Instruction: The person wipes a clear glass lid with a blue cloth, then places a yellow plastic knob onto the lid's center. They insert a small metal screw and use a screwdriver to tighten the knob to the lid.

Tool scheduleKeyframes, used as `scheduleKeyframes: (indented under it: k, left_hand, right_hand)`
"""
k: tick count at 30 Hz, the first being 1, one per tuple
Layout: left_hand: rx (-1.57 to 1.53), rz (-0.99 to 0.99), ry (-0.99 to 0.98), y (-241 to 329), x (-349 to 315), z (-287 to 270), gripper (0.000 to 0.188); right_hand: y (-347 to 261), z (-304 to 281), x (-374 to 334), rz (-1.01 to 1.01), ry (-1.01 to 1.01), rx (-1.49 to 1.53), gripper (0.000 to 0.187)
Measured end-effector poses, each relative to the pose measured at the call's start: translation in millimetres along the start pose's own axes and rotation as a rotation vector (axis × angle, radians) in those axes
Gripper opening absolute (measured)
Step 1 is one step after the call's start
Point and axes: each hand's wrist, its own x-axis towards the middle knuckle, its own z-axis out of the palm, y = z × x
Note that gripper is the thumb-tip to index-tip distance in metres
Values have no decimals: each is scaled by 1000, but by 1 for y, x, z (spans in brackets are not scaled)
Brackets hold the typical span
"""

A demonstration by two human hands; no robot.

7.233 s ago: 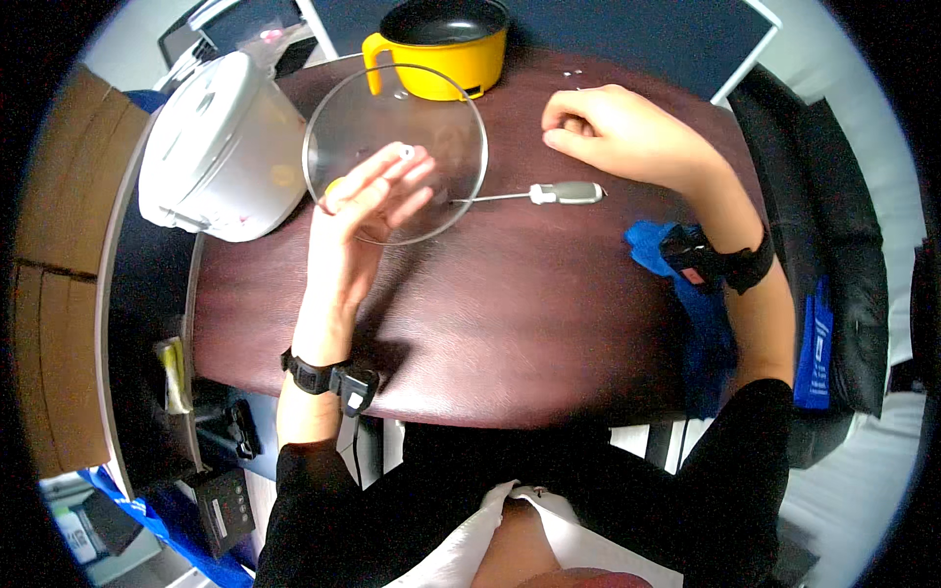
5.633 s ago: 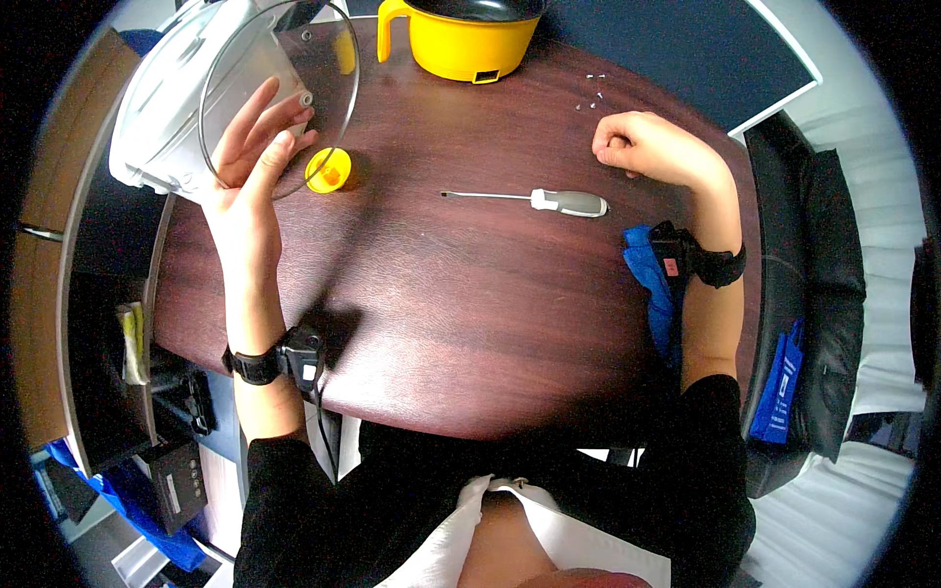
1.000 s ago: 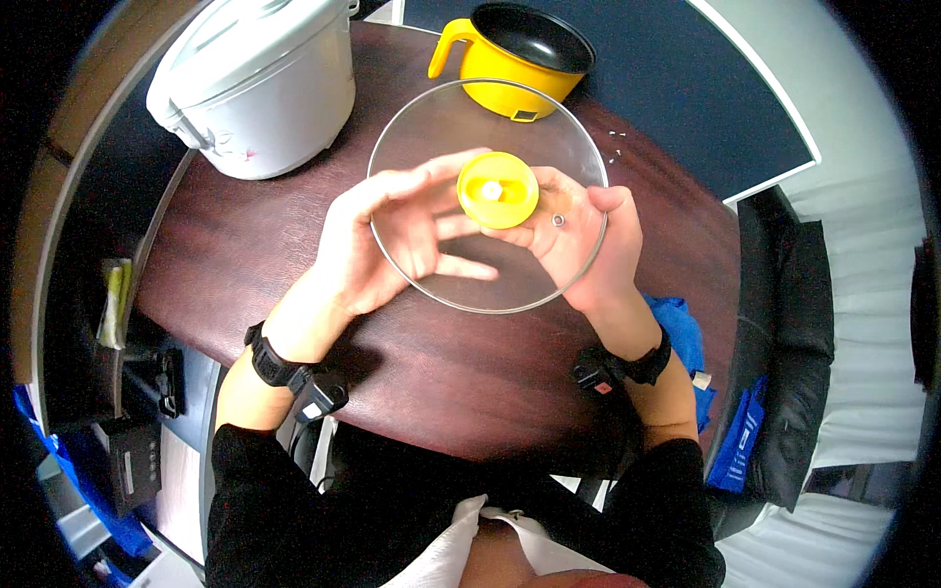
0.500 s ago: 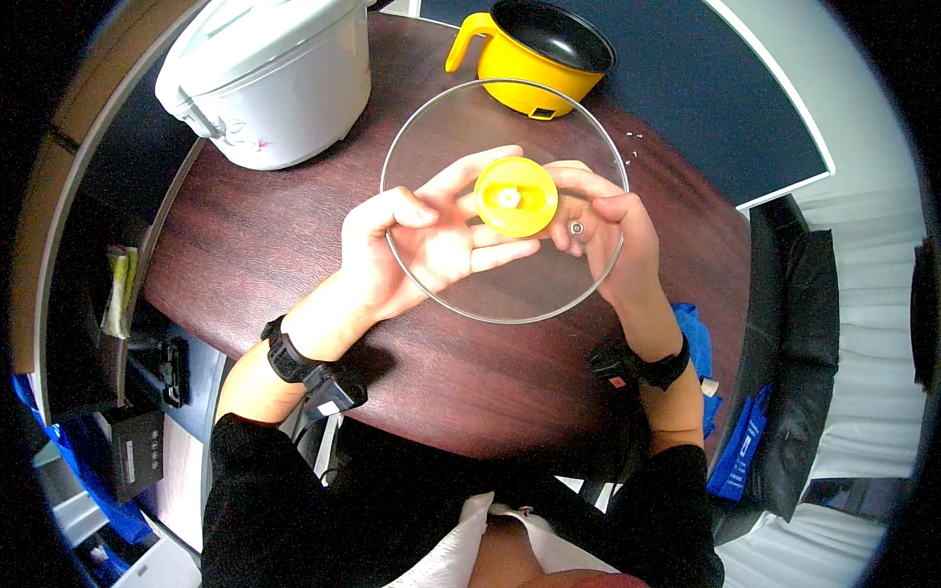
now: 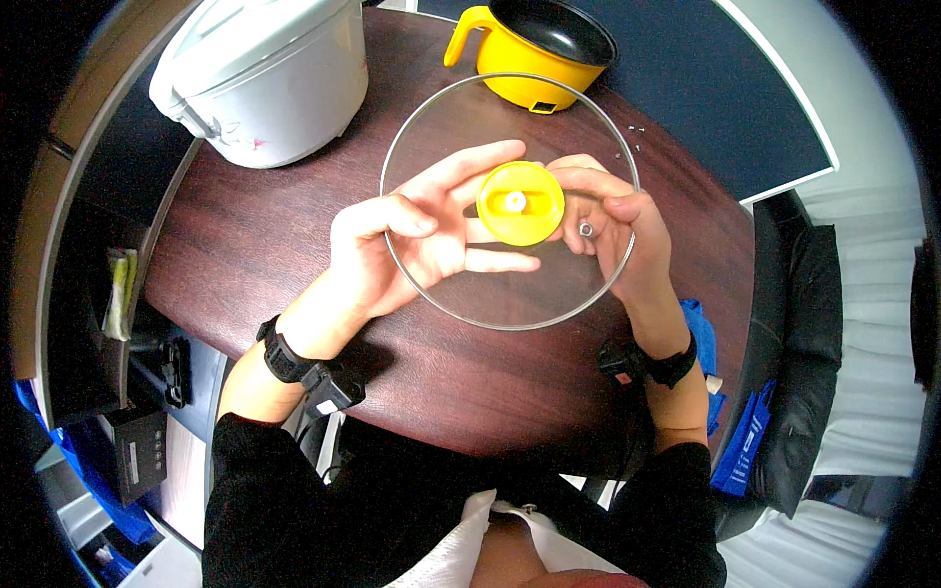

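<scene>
I hold a round clear glass lid (image 5: 441, 127) with a yellow knob (image 5: 537, 223) at its centre above the brown table. My left hand (image 5: 397, 240) grips its left rim, the thumb on the near face and the fingers spread behind the glass. On the right rim, my right hand (image 5: 642, 235) pinches the edge between thumb and index finger. A small round metal piece (image 5: 586, 230), perhaps a screw or nut, shows at the curled fingers of that hand. The knob has a raised bar and a pale spot in its middle.
At the back left stands a white rice cooker (image 5: 284, 108). A yellow pot (image 5: 529, 83) with a black inside and a side handle is behind the lid. Small white bits (image 5: 635, 139) lie right of it. Blue cloth (image 5: 698, 323) and a black chair (image 5: 799, 372) are at the right.
The lid has shifted slightly right, with my right hand moving a little outward. Both hands keep their hold on the rim.
</scene>
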Motion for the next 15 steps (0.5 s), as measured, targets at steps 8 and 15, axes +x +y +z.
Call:
scheduleKeyframes:
  k: [8, 15]
  left_hand:
    - [-34, 16, -54, 3, -2, -2, 82]
    - [-45, 39, -50, 2, -2, -1, 75]
  right_hand:
    - [-7, 4, 0, 59, 27, -72, 55]
    - [-6, 1, -1, 16, 96, 33, 30]
